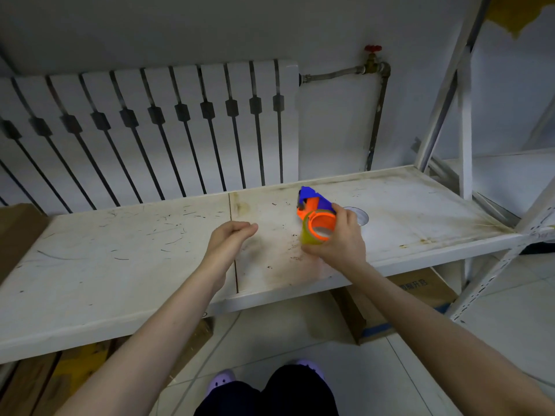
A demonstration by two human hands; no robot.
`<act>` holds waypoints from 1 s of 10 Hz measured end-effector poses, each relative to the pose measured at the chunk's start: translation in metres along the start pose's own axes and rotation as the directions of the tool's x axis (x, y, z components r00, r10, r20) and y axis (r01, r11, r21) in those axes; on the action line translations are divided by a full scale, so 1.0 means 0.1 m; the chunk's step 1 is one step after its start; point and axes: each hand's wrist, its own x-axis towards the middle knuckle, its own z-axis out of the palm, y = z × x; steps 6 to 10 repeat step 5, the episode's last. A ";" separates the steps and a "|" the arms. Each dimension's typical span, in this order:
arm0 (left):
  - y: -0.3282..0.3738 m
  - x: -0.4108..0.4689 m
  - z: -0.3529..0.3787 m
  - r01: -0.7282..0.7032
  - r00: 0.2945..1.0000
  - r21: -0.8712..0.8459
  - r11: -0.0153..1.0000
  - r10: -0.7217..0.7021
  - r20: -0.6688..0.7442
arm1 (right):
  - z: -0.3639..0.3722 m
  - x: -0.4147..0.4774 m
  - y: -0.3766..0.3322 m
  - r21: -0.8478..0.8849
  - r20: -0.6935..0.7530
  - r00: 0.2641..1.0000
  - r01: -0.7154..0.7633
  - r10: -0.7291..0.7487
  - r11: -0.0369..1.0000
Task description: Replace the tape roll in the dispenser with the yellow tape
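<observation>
1. Right hand (339,238) closed around the yellow tape roll (309,237), held just above the white shelf (150,235).
2. Roll sits on the orange hub of the blue-and-orange tape dispenser (313,205).
3. Left hand (231,238) empty, fingers loosely curled, apart from the dispenser.
4. A clear tape roll (359,216) lies on the shelf behind the right hand.
</observation>
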 end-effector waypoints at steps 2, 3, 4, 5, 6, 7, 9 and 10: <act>-0.09 0.09 0.00 -0.002 1.000 -0.007 1.000 0.002 -0.024 | 0.25 0.16 0.03 -0.168 0.010 0.989 -0.144 0.148 0.975; -0.06 0.13 0.01 0.006 1.000 0.000 1.000 -0.006 -0.017 | 0.35 0.13 0.08 -0.294 0.045 0.986 -0.142 0.162 0.945; 0.04 0.09 -0.02 -0.016 1.000 0.009 1.000 0.016 -0.012 | 0.31 0.05 0.00 -0.350 0.015 0.993 -0.101 0.113 0.931; 0.21 0.07 -0.05 -0.042 0.998 -0.008 0.999 0.042 -0.051 | 0.11 0.05 -0.17 -0.209 -0.054 0.998 -0.031 0.021 0.977; 0.21 0.07 -0.05 -0.042 0.998 -0.008 0.999 0.042 -0.051 | 0.11 0.05 -0.17 -0.209 -0.054 0.998 -0.031 0.021 0.977; 0.21 0.07 -0.05 -0.042 0.998 -0.008 0.999 0.042 -0.051 | 0.11 0.05 -0.17 -0.209 -0.054 0.998 -0.031 0.021 0.977; 0.21 0.07 -0.05 -0.042 0.998 -0.008 0.999 0.042 -0.051 | 0.11 0.05 -0.17 -0.209 -0.054 0.998 -0.031 0.021 0.977; 0.21 0.07 -0.05 -0.042 0.998 -0.008 0.999 0.042 -0.051 | 0.11 0.05 -0.17 -0.209 -0.054 0.998 -0.031 0.021 0.977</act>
